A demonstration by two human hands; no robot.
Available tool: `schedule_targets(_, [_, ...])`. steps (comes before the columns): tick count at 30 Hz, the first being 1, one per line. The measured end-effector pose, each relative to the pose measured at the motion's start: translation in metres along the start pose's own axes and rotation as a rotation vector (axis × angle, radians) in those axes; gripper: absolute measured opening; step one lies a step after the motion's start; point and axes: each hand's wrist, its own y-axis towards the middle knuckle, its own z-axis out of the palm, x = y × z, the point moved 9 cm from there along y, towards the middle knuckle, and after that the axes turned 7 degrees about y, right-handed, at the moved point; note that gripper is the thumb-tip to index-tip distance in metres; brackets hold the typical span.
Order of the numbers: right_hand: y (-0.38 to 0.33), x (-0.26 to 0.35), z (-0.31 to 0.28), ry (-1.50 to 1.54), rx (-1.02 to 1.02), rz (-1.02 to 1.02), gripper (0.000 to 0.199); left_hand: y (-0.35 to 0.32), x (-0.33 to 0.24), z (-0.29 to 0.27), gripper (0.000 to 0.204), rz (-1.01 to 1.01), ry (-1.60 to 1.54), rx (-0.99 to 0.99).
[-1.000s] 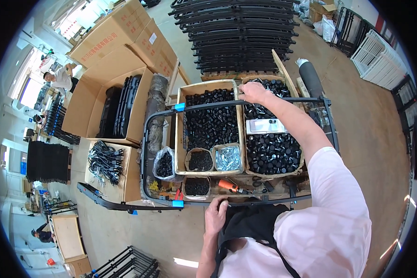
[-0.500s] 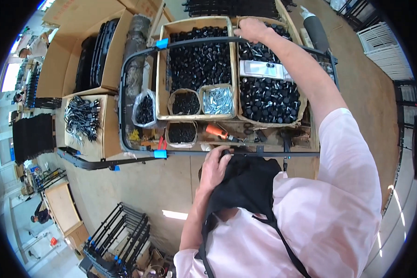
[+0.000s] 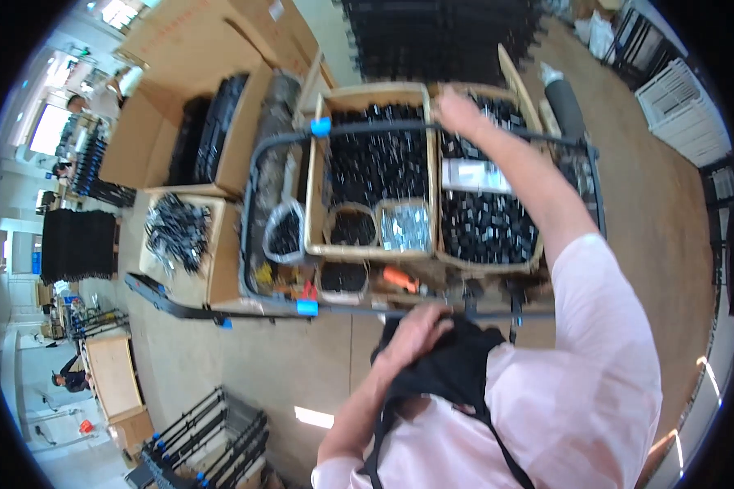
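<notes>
Right hand reached far to the upper middle of the frame, over the back rim of the right-hand cardboard box, fingers spread flat and clasping nothing that could be made out; whether the tips touched the small black plastic parts below could not be told through the blur. Left hand lay low in the middle of the frame, curled and gripping the black fabric pouch worn at the chest, just beneath the cart's near rail.

Black parts filled that box heaped and loose, in the centre right of the frame, a pale flat packet resting on top. Judged light singly, hard and smooth, likely to slide and spill from an open palm; best scooped by a cupped handful or pinched one by one from the top of the heap. Pouch judged soft and limp, sagging under its own weight; best held at the mouth's edge to keep it gaping.

Second box of black parts sat just left, touching the first, with a round tub of dark pieces and a clear bag of shiny metal bits at its near end. Black tubular cart frame with blue tape marks ringed both boxes. Orange-handled tool lay on the cart's near edge.
</notes>
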Motion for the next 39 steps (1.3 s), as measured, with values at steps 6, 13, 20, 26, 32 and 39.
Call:
schedule_targets(6, [-0.002,0.008,-0.007,-0.065,0.298,0.094,0.031,0.005,-0.012,-0.001,0.034,-0.029,-0.157,0.107])
schedule_targets(13, [-0.007,0.004,-0.03,-0.149,0.153,0.085,0.027,0.01,-0.013,0.006,0.043,-0.097,-0.257,0.146])
schedule_targets(20, [0.0,-0.003,-0.029,-0.206,0.276,0.122,0.034,0.012,-0.009,0.01,0.03,0.001,-0.171,0.175])
schedule_targets(26, [0.0,0.011,-0.04,-0.276,0.3,0.197,0.038,0.014,-0.032,-0.019,0.033,0.017,0.212,0.059])
schedule_targets(32, [0.012,-0.008,-0.025,-0.32,0.319,0.18,0.037,0.008,-0.008,-0.001,0.029,-0.279,-0.035,0.281])
schedule_targets(39, [0.001,0.014,-0.021,-0.465,0.467,0.059,0.038,0.012,-0.008,0.006,0.031,-0.227,-0.097,0.302])
